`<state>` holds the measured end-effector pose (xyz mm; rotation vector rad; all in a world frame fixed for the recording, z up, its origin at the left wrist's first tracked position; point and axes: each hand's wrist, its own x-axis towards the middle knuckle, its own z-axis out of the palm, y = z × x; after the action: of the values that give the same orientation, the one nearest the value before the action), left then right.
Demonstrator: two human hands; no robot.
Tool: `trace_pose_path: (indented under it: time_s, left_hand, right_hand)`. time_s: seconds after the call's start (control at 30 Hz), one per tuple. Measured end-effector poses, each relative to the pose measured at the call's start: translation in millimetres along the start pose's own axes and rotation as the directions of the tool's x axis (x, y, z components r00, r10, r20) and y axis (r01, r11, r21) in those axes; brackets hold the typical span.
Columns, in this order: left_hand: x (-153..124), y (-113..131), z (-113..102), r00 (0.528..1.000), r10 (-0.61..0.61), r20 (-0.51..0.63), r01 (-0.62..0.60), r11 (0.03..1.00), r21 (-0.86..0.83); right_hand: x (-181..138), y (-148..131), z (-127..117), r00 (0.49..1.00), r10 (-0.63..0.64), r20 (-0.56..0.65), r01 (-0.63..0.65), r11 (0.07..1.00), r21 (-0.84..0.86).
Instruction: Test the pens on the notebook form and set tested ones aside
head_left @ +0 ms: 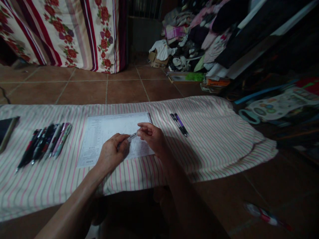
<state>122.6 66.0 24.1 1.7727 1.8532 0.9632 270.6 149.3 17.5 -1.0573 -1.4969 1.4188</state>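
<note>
A slim pen (132, 136) is held over a spiral notepad (109, 124) with a printed table and handwriting on its page. My left hand (113, 151) is closed around the pen's near part, thumb and fingers together. At the pen's other end, my right hand (151, 135) pinches the tip between thumb and fingers. Just right of the notepad, two pens (179, 124), one purple and one dark, lie side by side. A row of several pens (47, 141) lies to the left, mostly dark, with a patterned one at its right end.
A striped cloth (214, 142) covers the long table. At its left edge lies a dark flat object (6, 132). Beyond are the tiled floor (87, 88), a floral curtain (82, 36) and a heap of clothes (194, 36). A blurred bottle-like object (266, 215) lies lower right.
</note>
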Motion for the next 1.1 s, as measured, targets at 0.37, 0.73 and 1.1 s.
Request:
trace_pose_path:
  time_s: [0.37, 0.73, 1.1]
  left_hand:
    - [1, -6, 3, 0.996, -0.088, 0.005, 0.088, 0.985, -0.147]
    - [1, -4, 4, 0.991, -0.132, -0.009, 0.126, 0.966, -0.225]
    - [0, -3, 3, 0.995, -0.101, -0.014, 0.097, 0.974, -0.203]
  right_hand:
    - [1, 1, 4, 1.0, 0.008, -0.002, -0.008, 0.993, 0.121]
    - [-4, -9, 5, 0.994, 0.109, -0.001, -0.108, 0.988, 0.114]
    - [-5, -13, 4, 0.995, 0.088, 0.05, -0.093, 0.991, 0.093]
